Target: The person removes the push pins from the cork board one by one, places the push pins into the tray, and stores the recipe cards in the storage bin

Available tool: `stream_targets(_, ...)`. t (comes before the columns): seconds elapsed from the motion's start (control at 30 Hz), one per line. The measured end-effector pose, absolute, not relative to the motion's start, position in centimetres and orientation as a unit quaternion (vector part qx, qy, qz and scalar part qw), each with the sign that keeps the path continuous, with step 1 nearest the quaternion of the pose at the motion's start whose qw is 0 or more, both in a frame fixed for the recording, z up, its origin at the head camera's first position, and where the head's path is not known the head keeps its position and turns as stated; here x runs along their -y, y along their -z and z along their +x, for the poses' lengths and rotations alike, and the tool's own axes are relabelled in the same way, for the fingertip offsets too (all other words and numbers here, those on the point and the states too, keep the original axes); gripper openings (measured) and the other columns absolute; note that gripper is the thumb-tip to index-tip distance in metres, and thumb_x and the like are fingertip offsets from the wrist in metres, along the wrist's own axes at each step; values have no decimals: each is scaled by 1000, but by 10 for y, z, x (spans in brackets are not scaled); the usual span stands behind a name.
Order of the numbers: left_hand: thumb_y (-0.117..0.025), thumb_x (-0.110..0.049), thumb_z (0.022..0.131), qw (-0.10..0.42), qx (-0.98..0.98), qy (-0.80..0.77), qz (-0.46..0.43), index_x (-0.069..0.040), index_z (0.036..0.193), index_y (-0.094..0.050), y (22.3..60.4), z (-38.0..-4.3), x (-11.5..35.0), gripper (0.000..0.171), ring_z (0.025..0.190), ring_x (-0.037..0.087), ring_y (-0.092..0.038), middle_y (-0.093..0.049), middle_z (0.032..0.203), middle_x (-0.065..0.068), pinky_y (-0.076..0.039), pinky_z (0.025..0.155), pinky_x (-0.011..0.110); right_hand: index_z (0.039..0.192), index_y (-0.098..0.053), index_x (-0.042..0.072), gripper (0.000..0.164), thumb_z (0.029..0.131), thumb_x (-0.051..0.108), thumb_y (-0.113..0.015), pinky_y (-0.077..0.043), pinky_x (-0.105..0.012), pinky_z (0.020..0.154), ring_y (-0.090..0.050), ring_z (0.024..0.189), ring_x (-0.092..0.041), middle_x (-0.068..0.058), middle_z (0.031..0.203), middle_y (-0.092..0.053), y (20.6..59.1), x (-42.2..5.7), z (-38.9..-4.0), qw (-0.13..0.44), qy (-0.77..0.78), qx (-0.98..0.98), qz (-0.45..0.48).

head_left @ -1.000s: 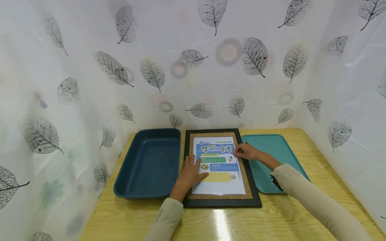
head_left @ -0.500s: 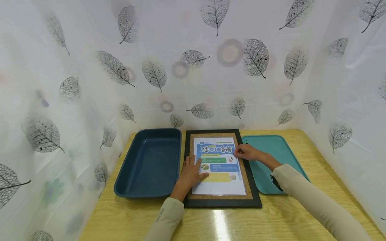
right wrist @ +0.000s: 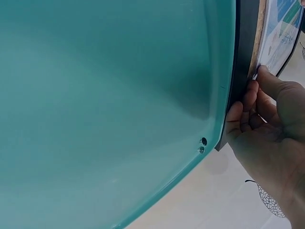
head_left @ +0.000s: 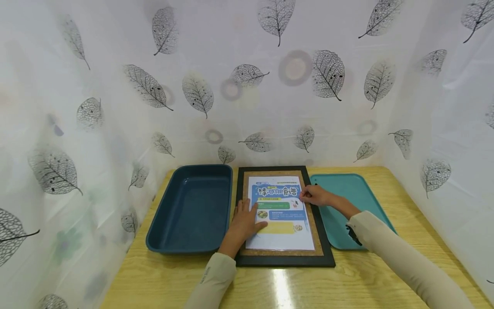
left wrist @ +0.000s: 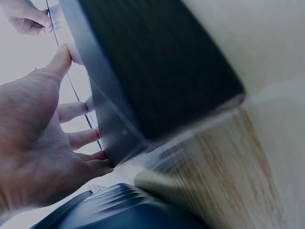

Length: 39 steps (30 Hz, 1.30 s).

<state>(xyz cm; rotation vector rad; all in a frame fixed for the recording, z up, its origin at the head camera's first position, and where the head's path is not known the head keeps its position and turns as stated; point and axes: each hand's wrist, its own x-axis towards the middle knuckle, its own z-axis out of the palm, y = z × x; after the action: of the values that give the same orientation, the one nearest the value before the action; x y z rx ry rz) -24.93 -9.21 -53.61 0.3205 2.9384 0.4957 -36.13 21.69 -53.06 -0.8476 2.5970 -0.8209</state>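
A printed sheet point(head_left: 285, 238) with Chinese lettering lies on a cork board point(head_left: 318, 246) in a black frame. My left hand point(head_left: 242, 221) rests on the sheet's left side with its fingers spread; the left wrist view shows the left hand point(left wrist: 43, 129) beside the frame's dark edge. At the sheet's right edge my right hand point(head_left: 317, 195) pinches a tiny purple pushpin point(right wrist: 256, 73), mostly hidden by thumb and finger. In the right wrist view, the curled lower fingers of the right hand point(right wrist: 271, 124) touch the black frame.
A deep dark-blue basin point(head_left: 193, 214) stands left of the board. To the right is a teal tray point(head_left: 347, 231), its far left corner holding two small pins point(right wrist: 203, 141). The wooden table point(head_left: 173, 279) ends at leaf-printed curtains point(head_left: 270, 116) behind and at both sides.
The head view has shifted very slightly. Both hands keep their places on the sheet, and the sheet and board stay put.
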Motion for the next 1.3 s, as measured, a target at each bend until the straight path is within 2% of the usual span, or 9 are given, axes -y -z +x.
stream_targets(0.37,-73,-49,95,71,-973,-190,108,-6,159,-41,533,-250,92,83,156,46,-14,-23,168,23,-22,124,57,98,-69,-2,15,105,10,-62,-44,-28,67,-53,74,-15,-6,85,-61,517,-217,-367,192,251,-910,-270)
stream_targets(0.7,-75,-48,94,62,-971,-201,112,-5,158,-42,531,-252,93,83,153,43,-19,-26,166,23,-29,121,56,97,-71,1,18,105,15,-63,-43,-26,67,-52,73,-12,-2,84,-62,502,-216,-374,233,219,-910,-266)
stream_targets(1.07,-75,-48,95,62,-972,-200,111,-6,158,-42,535,-250,92,83,154,43,-18,-25,166,23,-27,122,56,101,-71,0,14,104,12,-64,-45,-29,71,-54,79,-15,-5,90,-64,510,-221,-370,211,251,-907,-265)
stream_targets(1.3,-73,-49,95,69,-974,-191,104,-7,159,-40,537,-249,91,84,155,43,-15,-24,167,22,-24,123,56,102,-71,-1,13,103,9,-63,-50,-31,76,-58,84,-15,-7,97,-70,514,-225,-366,192,273,-902,-274)
